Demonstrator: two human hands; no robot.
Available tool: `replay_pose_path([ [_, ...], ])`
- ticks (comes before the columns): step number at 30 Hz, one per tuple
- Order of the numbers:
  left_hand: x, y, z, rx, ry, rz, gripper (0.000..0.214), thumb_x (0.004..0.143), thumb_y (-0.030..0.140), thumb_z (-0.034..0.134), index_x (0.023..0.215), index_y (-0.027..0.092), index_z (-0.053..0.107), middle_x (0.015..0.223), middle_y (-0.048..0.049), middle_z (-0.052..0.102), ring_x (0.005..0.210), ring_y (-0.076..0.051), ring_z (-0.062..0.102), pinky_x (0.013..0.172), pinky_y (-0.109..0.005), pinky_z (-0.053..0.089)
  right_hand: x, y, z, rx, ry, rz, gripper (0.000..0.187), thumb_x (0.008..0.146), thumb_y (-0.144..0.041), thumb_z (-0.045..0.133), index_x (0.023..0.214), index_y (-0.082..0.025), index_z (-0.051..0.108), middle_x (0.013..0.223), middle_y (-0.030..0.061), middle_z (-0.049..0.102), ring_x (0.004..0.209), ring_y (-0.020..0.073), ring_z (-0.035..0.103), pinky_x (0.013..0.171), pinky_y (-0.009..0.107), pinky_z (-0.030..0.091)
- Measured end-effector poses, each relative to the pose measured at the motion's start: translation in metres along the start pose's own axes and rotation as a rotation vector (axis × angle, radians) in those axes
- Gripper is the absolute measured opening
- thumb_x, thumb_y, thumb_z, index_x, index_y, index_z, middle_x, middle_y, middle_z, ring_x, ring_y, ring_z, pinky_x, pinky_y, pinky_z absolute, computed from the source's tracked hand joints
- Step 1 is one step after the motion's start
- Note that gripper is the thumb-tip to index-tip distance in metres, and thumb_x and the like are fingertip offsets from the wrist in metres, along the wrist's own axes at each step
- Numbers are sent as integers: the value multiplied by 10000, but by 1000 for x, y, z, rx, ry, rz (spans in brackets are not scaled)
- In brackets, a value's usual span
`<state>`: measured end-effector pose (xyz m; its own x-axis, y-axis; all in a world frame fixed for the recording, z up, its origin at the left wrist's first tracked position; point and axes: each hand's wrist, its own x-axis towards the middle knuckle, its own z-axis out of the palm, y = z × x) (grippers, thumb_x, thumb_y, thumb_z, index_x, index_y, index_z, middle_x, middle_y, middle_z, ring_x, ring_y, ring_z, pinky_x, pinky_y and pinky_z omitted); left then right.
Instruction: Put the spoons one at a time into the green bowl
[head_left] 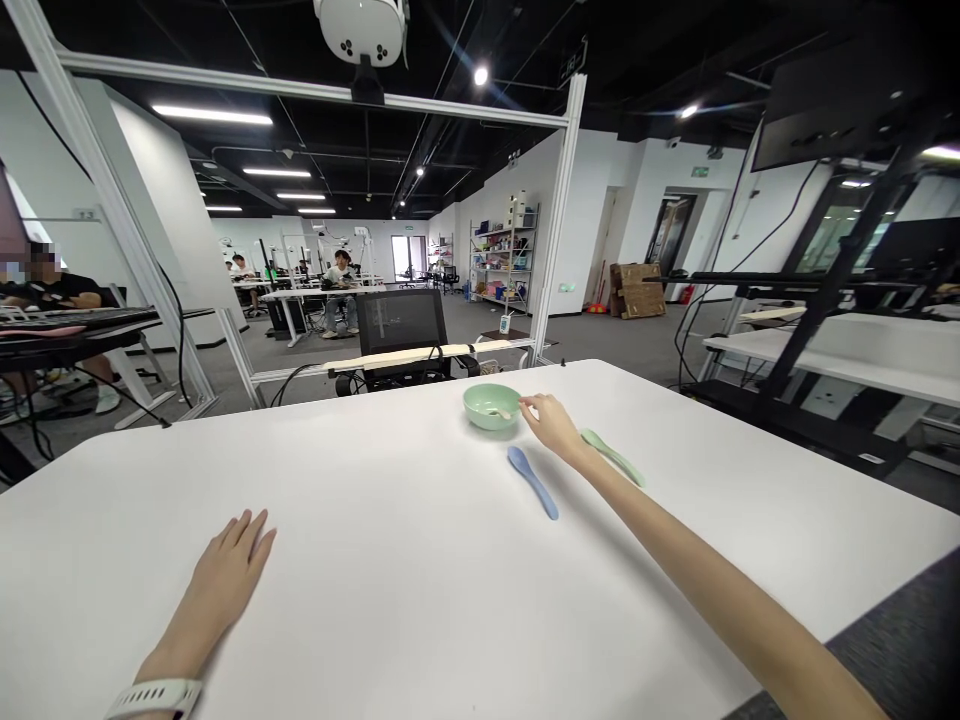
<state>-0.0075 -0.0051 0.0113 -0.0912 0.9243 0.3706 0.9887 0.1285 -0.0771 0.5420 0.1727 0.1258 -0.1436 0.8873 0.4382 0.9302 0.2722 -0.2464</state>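
"What lies nearest the lens?"

"A white wrist strap (154,699) on the left hand (223,572), which rests open, palm down, on the white worktop (375,510); it holds nothing."

"And the right hand (551,425)?"

"Outstretched, fingers lightly curled; its fingertips (526,402) sit at the rim of a pale green bowl (489,402), beside a pale spoon (501,412) lying in it; whether they grip that spoon, one cannot tell; a blue spoon (532,482) and a green spoon (611,456) lie on the worktop, either side of the wrist."
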Motion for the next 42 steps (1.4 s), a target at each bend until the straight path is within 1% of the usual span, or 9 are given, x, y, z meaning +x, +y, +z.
replay_pose_path([
  [5, 1, 4, -3, -18, -117, -40, 660, 940, 347, 270, 1378, 95, 696, 1508, -176, 656, 1466, -343, 546, 1210, -512, 442, -55, 42, 27, 91, -111, -68, 471, 1053, -266, 412, 1419, -128, 675, 1430, 173, 688, 1347, 311, 621, 1156, 438, 449],
  [8, 2, 2, 0, -21, -130, -49, 684, 945, 351, 254, 1414, 57, 656, 1540, -200, 621, 1483, -342, 527, 1232, -499, 415, -72, 56, 37, 106, -171, -73, 488, 1051, -278, 418, 1437, -112, 666, 1520, 187, 618, 1454, 319, 546, 1224, 466, 400],
  [12, 2, -1, 4, -65, -88, -67, 662, 951, 372, 289, 1422, 75, 646, 1522, -205, 636, 1461, -347, 549, 1211, -519, 438, -76, 62, 39, 152, -216, -56, 469, 1052, -281, 431, 1398, -126, 707, 1515, 179, 621, 1478, 306, 526, 1241, 454, 391],
  [16, 3, -1, 5, -88, -89, -103, 728, 956, 434, 268, 1454, 25, 606, 1544, -238, 603, 1467, -378, 540, 1220, -537, 427, -75, 61, 37, 185, -226, -20, 474, 1056, -277, 423, 1401, -127, 712, 1538, 174, 599, 1484, 293, 520, 1248, 439, 384],
  [24, 3, -1, 0, -57, -105, -90, 710, 960, 437, 272, 1466, 72, 612, 1547, -192, 616, 1469, -349, 544, 1216, -508, 440, -76, 63, 38, 181, -223, -26, 468, 1052, -275, 432, 1385, -118, 721, 1520, 181, 618, 1472, 292, 533, 1230, 406, 395],
  [29, 2, 1, 1, -35, -112, -77, 694, 967, 402, 255, 1439, 66, 636, 1548, -195, 615, 1474, -353, 537, 1225, -503, 429, -57, 54, 26, 146, -142, 14, 432, 1029, -216, 440, 1319, -131, 749, 1414, 165, 700, 1344, 293, 632, 1155, 389, 443],
  [34, 1, 0, -1, -28, -110, -35, 625, 942, 311, 284, 1339, 114, 724, 1520, -171, 647, 1481, -350, 530, 1208, -512, 448, -8, 14, 0, 100, -1, 11, 418, 1035, -186, 419, 1295, -119, 739, 1228, 151, 765, 1154, 255, 676, 1015, 319, 475],
  [38, 1, 2, -3, -49, -106, -24, 603, 925, 276, 304, 1312, 123, 740, 1500, -171, 664, 1483, -345, 528, 1215, -527, 439, 32, -26, -11, -16, -130, 5, 387, 1039, -204, 461, 1274, -125, 758, 1190, 135, 792, 1168, 244, 678, 952, 256, 453],
  [42, 1, 4, 1, -80, -85, -107, 701, 955, 418, 269, 1445, 65, 625, 1546, -202, 616, 1479, -343, 531, 1237, -509, 411, 53, -51, -4, -138, -275, 75, 377, 1055, -314, 507, 1229, -140, 794, 1209, 177, 791, 1154, 278, 707, 922, 284, 467],
])
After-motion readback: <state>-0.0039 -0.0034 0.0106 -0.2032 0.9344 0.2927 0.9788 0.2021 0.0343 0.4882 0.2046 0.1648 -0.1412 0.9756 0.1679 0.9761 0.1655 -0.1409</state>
